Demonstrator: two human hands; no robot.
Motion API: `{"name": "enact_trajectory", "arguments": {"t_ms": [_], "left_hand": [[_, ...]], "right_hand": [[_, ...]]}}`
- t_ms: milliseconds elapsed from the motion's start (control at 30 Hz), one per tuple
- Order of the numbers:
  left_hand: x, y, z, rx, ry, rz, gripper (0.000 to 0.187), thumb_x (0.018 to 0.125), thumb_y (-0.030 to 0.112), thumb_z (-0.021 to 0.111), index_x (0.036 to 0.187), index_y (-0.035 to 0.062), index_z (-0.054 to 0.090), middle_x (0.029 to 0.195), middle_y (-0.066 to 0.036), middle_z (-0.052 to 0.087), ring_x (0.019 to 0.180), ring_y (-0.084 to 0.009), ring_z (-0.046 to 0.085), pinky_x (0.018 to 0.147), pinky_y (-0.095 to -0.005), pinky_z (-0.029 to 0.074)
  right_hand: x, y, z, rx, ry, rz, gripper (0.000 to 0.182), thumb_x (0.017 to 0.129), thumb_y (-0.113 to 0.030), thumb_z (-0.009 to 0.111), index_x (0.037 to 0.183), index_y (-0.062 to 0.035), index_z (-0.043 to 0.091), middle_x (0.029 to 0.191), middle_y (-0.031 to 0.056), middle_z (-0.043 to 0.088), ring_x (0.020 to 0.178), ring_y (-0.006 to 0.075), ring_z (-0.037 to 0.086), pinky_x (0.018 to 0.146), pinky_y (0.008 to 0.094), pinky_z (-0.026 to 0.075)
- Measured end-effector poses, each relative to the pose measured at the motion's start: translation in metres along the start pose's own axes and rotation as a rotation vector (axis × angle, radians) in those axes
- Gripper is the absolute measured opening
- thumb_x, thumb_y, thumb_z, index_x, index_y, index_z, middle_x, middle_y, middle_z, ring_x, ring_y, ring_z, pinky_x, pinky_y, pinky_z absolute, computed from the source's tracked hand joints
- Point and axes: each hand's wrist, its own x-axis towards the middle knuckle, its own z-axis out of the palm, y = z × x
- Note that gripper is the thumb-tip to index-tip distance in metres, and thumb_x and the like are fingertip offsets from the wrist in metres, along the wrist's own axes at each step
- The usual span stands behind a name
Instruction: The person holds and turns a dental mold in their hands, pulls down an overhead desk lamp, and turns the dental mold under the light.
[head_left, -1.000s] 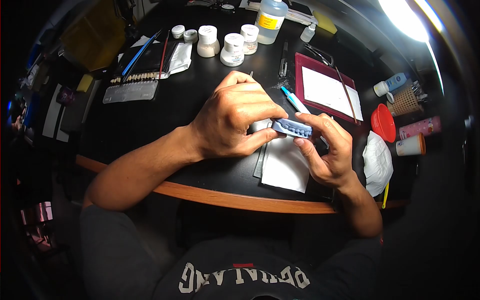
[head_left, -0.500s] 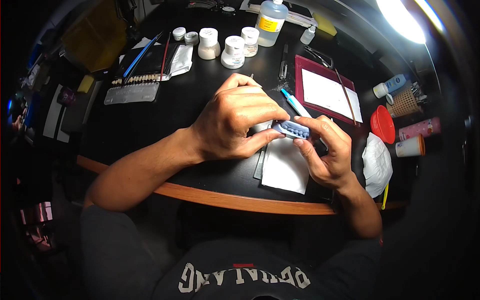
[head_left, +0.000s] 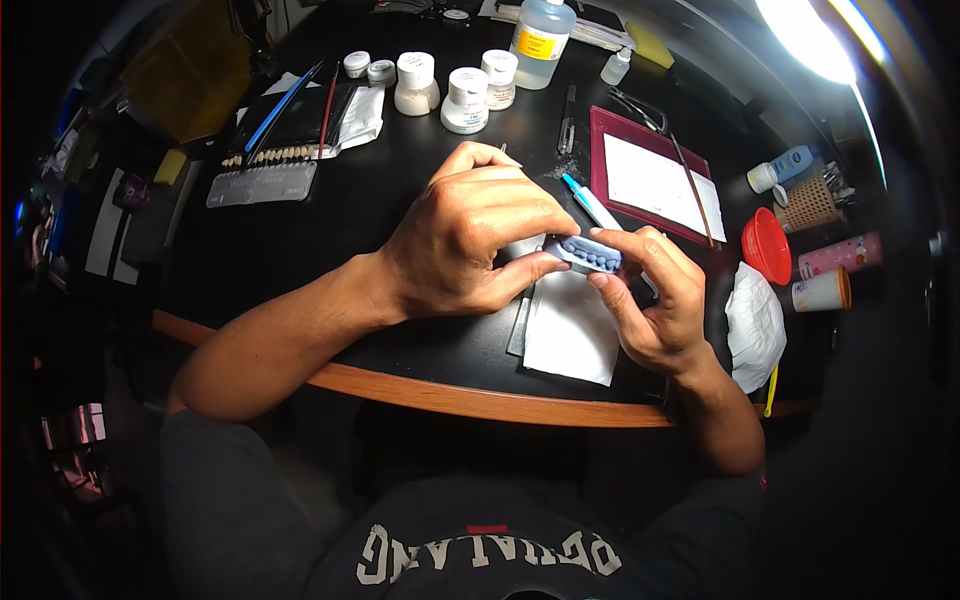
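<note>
A blue-grey dental model (head_left: 590,254) with a row of teeth is held up over the desk. My left hand (head_left: 490,235) pinches its left end between thumb and index finger, the other fingers curled. At its right end, my right hand (head_left: 655,295) grips it between thumb and fingertips. Below the model lies a folded white paper towel (head_left: 570,330) on the desk, partly covering a dark flat strip. A blue-and-white pen-like tube (head_left: 592,203) rests just behind the hands, partly hidden.
Several lidded jars (head_left: 466,100) and a large liquid bottle (head_left: 542,45) stand at the back. A tooth shade guide (head_left: 262,185) lies left, near brushes (head_left: 283,107). On the right are a maroon-framed tray (head_left: 598,150), a red bowl (head_left: 766,247) and crumpled white tissue (head_left: 755,330).
The dental model has tilted slightly in my fingers, its right end dipping a little. Both hands keep their hold on it.
</note>
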Motion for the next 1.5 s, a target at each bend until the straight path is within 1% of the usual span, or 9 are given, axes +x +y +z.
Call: {"name": "enact_trajectory", "arguments": {"t_ms": [200,300,567,867,1067,1200,1500], "left_hand": [[0.0036,0.0044,-0.0023,-0.016,0.011,-0.023,0.031,0.076,0.016,0.094,0.103,0.0085,0.08,0.094,-0.004,0.08,0.09,-0.0199,0.076,0.097,-0.0416,0.05],[0.0026,0.0027,-0.0025,0.008,-0.008,-0.006,0.032,0.076,0.016,0.094,0.104,0.008,0.08,0.094,-0.005,0.08,0.09,-0.0204,0.076,0.096,-0.0416,0.05],[0.0033,0.003,-0.0029,0.005,0.018,0.013,0.03,0.077,0.015,0.094,0.102,0.0072,0.08,0.091,-0.006,0.079,0.088,-0.0206,0.075,0.094,-0.0407,0.051],[0.0041,0.0032,-0.0034,-0.006,0.025,0.013,0.032,0.076,0.017,0.094,0.103,0.006,0.081,0.087,-0.006,0.077,0.083,-0.0205,0.074,0.092,-0.0394,0.05],[0.0062,0.0042,-0.0044,-0.031,0.05,0.025,0.036,0.074,0.018,0.096,0.105,0.007,0.08,0.086,-0.005,0.076,0.083,-0.02,0.073,0.09,-0.0386,0.05],[0.0066,0.0047,-0.0047,-0.033,0.047,0.028,0.039,0.074,0.017,0.097,0.107,0.0079,0.08,0.087,-0.004,0.076,0.084,-0.0197,0.074,0.09,-0.0389,0.051],[0.0033,0.0013,-0.0028,0.006,0.001,0.013,0.031,0.072,0.014,0.095,0.099,0.0088,0.081,0.09,-0.003,0.078,0.088,-0.0196,0.074,0.093,-0.0399,0.05]], "right_hand": [[0.001,-0.0007,-0.0015,-0.032,-0.007,-0.013,0.035,0.089,-0.002,0.084,0.122,0.0027,0.075,0.084,0.0076,0.065,0.066,0.0122,0.062,0.058,0.0282,0.049],[0.0009,0.0003,-0.0009,-0.022,0.005,-0.014,0.034,0.089,-0.002,0.084,0.122,0.003,0.075,0.085,0.0078,0.066,0.066,0.0123,0.062,0.058,0.028,0.049],[0.0013,-0.0016,-0.0008,-0.019,0.013,0.02,0.035,0.087,-0.002,0.085,0.121,0.0033,0.075,0.085,0.008,0.067,0.065,0.0129,0.062,0.058,0.0284,0.049],[0.0026,-0.0022,-0.0007,-0.048,0.009,-0.024,0.03,0.09,-0.005,0.083,0.118,0.0031,0.075,0.087,0.0103,0.069,0.07,0.017,0.065,0.061,0.031,0.049],[0.0007,-0.0005,0.0013,-0.041,-0.008,0.031,0.032,0.087,-0.004,0.085,0.118,0.0014,0.076,0.084,0.009,0.067,0.07,0.0179,0.066,0.062,0.032,0.05],[0.0011,0.0012,0.0018,-0.066,0.008,0.017,0.036,0.084,-0.002,0.086,0.118,0.0007,0.077,0.082,0.0085,0.066,0.071,0.0175,0.066,0.063,0.0326,0.051],[0.001,0.0005,0.0019,-0.054,0.013,0.007,0.036,0.083,-0.001,0.087,0.117,0.0015,0.077,0.084,0.0088,0.068,0.072,0.017,0.066,0.063,0.032,0.051]]}}
